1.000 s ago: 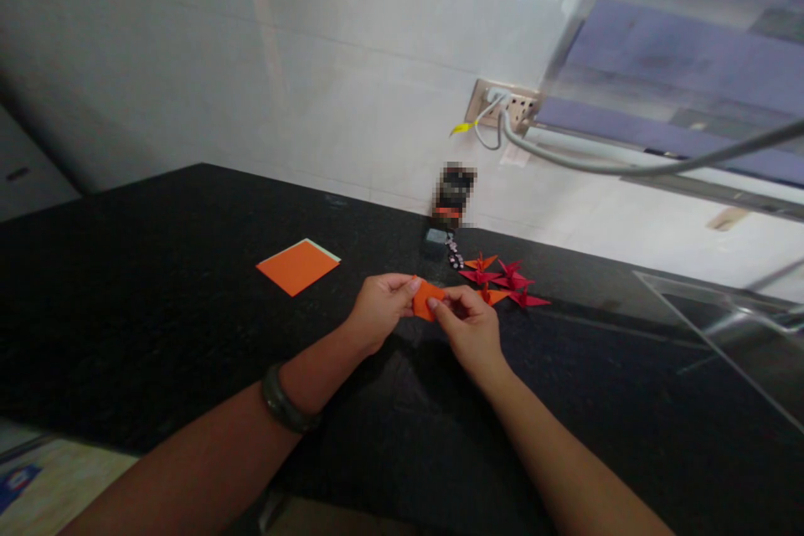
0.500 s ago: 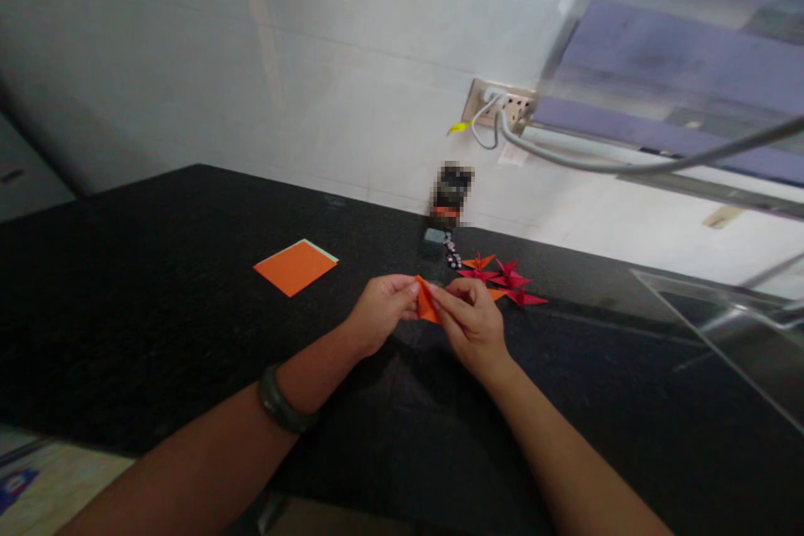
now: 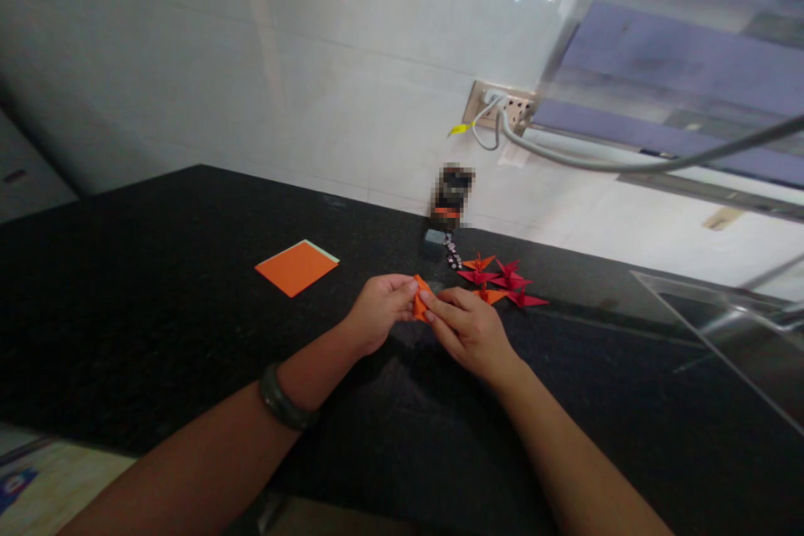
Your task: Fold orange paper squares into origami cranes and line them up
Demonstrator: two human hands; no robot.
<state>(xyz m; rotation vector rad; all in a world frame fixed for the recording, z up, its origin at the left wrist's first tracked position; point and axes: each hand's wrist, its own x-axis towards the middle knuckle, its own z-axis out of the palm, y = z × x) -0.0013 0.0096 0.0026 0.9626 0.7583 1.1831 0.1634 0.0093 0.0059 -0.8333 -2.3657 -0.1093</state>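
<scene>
A small piece of folded orange origami paper (image 3: 420,306) is held between my two hands above the dark countertop (image 3: 188,368). My left hand (image 3: 382,310) pinches its left side between thumb and fingers. From the other side my right hand (image 3: 468,325) presses the paper with thumb and fingertips. Just beyond the right hand lie several folded paper cranes, among them a red crane (image 3: 525,299) and an orange crane (image 3: 478,262). Farther left rests a stack of square paper (image 3: 296,268), orange on top with a pale sheet peeking out behind.
A phone-like object (image 3: 452,194), blurred by pixels, leans against the wall with a beaded strap (image 3: 451,253) before it. A metal sink (image 3: 741,343) is set in at the right. A grey cable (image 3: 584,161) runs from the wall socket (image 3: 518,110).
My right hand has shifted slightly left and its fingers now lie over more of the orange paper, which shows narrower. The left hand stays almost in place.
</scene>
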